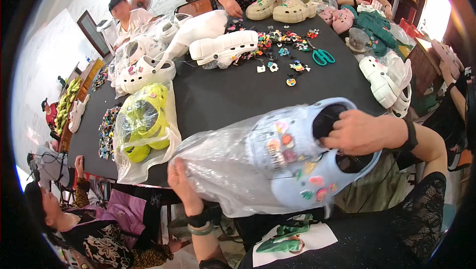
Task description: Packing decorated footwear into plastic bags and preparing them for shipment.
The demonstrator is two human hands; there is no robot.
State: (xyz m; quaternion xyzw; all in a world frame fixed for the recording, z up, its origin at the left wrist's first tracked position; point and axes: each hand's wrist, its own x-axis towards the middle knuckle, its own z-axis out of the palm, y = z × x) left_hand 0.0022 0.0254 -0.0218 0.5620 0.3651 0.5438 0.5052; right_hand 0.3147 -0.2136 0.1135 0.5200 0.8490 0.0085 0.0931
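A pair of light blue clogs [297, 184] with colourful charms on their toes lies partly inside a clear plastic bag [218, 165] in front of me. My right hand [358, 132] is closed on the upper clog at its dark-lined foot opening, outside the bag's mouth. At the other end, my left hand [182, 178] grips the bag's narrow end; some of its fingers are hidden behind the film. The clogs' toes point left within the bag, while their heels stick out on the right.
Bagged lime-green clogs [146, 122] lie at the left of the black table [208, 100]. White clogs [225, 48], loose charms [277, 40] and teal scissors [323, 57] sit farther back. More white clogs [381, 81] lie at the right. Other people work around the table.
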